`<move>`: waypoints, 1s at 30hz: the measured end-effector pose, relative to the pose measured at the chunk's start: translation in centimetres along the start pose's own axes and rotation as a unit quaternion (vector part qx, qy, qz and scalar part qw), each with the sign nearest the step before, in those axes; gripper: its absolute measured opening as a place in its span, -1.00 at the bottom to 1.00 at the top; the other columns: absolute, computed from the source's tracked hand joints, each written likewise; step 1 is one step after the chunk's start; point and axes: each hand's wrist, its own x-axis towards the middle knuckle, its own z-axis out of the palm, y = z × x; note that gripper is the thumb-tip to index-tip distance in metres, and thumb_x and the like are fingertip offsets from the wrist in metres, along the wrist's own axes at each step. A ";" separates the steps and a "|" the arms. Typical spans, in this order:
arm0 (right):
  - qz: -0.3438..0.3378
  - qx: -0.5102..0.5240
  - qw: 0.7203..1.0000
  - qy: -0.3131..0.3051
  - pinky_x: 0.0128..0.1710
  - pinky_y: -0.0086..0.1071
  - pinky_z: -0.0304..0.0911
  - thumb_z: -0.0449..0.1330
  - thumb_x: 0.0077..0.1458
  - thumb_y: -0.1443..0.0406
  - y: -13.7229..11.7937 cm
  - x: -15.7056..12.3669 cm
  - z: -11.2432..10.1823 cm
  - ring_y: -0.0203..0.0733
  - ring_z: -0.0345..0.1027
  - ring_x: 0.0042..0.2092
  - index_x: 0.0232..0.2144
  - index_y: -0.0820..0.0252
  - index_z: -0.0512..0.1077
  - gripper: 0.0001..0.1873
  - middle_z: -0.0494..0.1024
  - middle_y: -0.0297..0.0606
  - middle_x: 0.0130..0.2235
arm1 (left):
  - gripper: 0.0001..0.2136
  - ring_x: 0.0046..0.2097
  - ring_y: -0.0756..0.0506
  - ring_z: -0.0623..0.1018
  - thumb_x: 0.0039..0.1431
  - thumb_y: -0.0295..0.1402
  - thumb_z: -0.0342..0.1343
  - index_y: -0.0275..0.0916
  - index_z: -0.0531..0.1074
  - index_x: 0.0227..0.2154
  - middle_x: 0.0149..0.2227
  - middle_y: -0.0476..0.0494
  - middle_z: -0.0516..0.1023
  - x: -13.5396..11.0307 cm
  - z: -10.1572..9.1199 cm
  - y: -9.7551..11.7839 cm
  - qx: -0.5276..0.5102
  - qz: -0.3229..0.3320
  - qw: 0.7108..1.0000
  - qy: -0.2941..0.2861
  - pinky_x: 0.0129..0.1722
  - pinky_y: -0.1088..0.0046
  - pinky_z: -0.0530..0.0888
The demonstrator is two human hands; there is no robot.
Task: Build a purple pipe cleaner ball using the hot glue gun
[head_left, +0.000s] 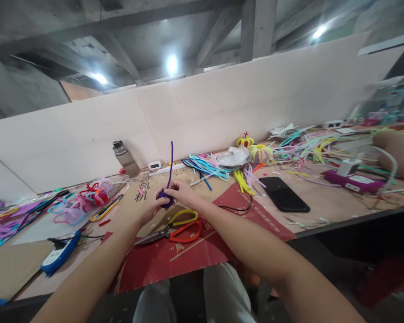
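A dark purple pipe cleaner (171,165) is held between my two hands, above the cardboard. Its lower part is wound into a compact round coil, and its free end stands up almost straight. My left hand (151,209) is closed on the coil from the left, its thumb and fingers around it. From the right, my right hand (182,194) pinches the same coil near the foot of the upright end. The fingers partly hide the coil. Just below the hands lie scissors (168,233) with one yellow and one red-orange handle, blades toward the left.
Red-printed cardboard (148,269) covers the table in front of me. Pipe cleaners (207,167) and a black phone (283,194) lie to the right. Leftward are pink and red pieces (84,204) and a blue-white power strip (61,253). A bottle (126,159) stands behind. Another person's arm (399,152) reaches in far right.
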 end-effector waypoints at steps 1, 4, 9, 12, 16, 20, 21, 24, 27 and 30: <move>0.005 0.006 1.000 -0.001 -0.56 -0.47 0.14 0.21 -0.02 0.24 -0.3 0.0 -0.1 -0.38 0.20 -0.56 -0.51 0.16 0.23 -0.79 0.31 -0.49 -0.56 | -0.69 -0.28 -0.06 0.46 -0.10 -0.41 0.20 -0.27 0.37 -0.21 -0.28 -0.10 0.47 0.2 0.0 0.1 0.000 -0.003 1.000 0.000 -0.34 0.48 0.37; 0.014 0.011 1.000 -0.006 -0.57 -0.47 0.14 0.20 -0.01 0.29 -0.9 0.0 -0.5 -0.38 0.20 -0.57 -0.52 0.17 0.24 -0.82 0.33 -0.49 -0.56 | -0.68 -0.28 -0.07 0.47 -0.13 -0.41 0.21 -0.27 0.38 -0.22 -0.28 -0.11 0.49 0.6 0.0 0.2 -0.005 -0.008 1.000 0.005 -0.36 0.47 0.36; 0.025 0.010 0.999 -0.022 -0.56 -0.48 0.14 0.20 0.00 0.31 -1.1 0.1 -0.7 -0.39 0.19 -0.58 -0.52 0.18 0.26 -0.83 0.32 -0.49 -0.59 | -0.64 -0.32 -0.09 0.50 -0.08 -0.35 0.21 -0.28 0.42 -0.16 -0.29 -0.16 0.53 0.5 0.4 0.2 -0.004 0.000 1.000 -0.009 -0.43 0.47 0.34; 0.023 -0.015 0.999 -0.027 -0.57 -0.50 0.11 0.21 0.00 0.29 -0.8 0.3 -0.8 -0.40 0.18 -0.57 -0.52 0.19 0.26 -0.82 0.32 -0.49 -0.57 | -0.60 -0.29 -0.11 0.51 -0.10 -0.35 0.24 -0.28 0.44 -0.12 -0.25 -0.17 0.55 0.3 0.4 0.0 -0.021 -0.002 1.000 -0.003 -0.35 0.43 0.39; 0.010 -0.060 0.998 -0.018 -0.56 -0.50 0.09 0.22 0.00 0.24 -0.4 0.4 -0.9 -0.39 0.18 -0.54 -0.53 0.19 0.26 -0.79 0.30 -0.48 -0.56 | -0.56 -0.15 -0.17 0.52 -0.14 -0.37 0.29 -0.27 0.47 -0.10 -0.16 -0.17 0.55 0.3 0.0 -0.9 -0.058 -0.016 0.998 0.031 -0.21 0.39 0.44; 0.002 -0.089 0.996 -0.022 -0.52 -0.49 0.09 0.22 0.01 0.21 -0.2 0.3 -1.2 -0.38 0.16 -0.50 -0.53 0.19 0.26 -0.77 0.30 -0.46 -0.54 | -0.56 -0.07 -0.17 0.51 -0.13 -0.40 0.32 -0.23 0.48 -0.09 -0.10 -0.16 0.54 0.2 -0.1 -1.4 -0.070 -0.020 0.997 0.040 -0.21 0.42 0.48; -0.007 -0.098 0.995 -0.020 -0.51 -0.49 0.09 0.22 0.00 0.21 -0.2 0.3 -1.2 -0.38 0.16 -0.49 -0.53 0.20 0.27 -0.77 0.30 -0.45 -0.53 | -0.57 -0.07 -0.17 0.51 -0.11 -0.41 0.32 -0.22 0.48 -0.09 -0.09 -0.16 0.53 0.1 0.0 -1.3 -0.073 -0.023 0.996 0.039 -0.23 0.42 0.50; -0.022 -0.119 0.992 -0.017 -0.50 -0.49 0.07 0.22 0.00 0.20 -0.5 0.1 -1.3 -0.38 0.14 -0.48 -0.53 0.20 0.28 -0.77 0.29 -0.45 -0.53 | -0.60 -0.11 -0.18 0.55 -0.08 -0.42 0.30 -0.24 0.47 -0.10 -0.09 -0.17 0.54 -0.2 0.3 -1.0 -0.096 -0.037 0.994 0.026 -0.30 0.40 0.54; -0.004 -0.119 0.993 -0.015 -0.52 -0.48 0.05 0.21 0.01 0.17 -0.8 -0.1 -1.3 -0.38 0.12 -0.50 -0.52 0.19 0.27 -0.75 0.28 -0.46 -0.54 | -0.62 -0.17 -0.20 0.59 -0.03 -0.41 0.28 -0.25 0.45 -0.09 -0.10 -0.21 0.56 -0.4 0.5 -0.7 -0.124 -0.053 0.991 -0.004 -0.38 0.41 0.56; -0.006 -0.115 0.993 -0.007 -0.50 -0.48 0.05 0.22 -0.01 0.18 -1.1 -0.1 -1.3 -0.38 0.12 -0.49 -0.54 0.18 0.26 -0.75 0.28 -0.46 -0.55 | -0.63 -0.19 -0.20 0.61 0.00 -0.41 0.26 -0.27 0.43 -0.07 -0.10 -0.23 0.57 -0.3 0.6 -0.7 -0.136 -0.052 0.989 -0.022 -0.42 0.43 0.57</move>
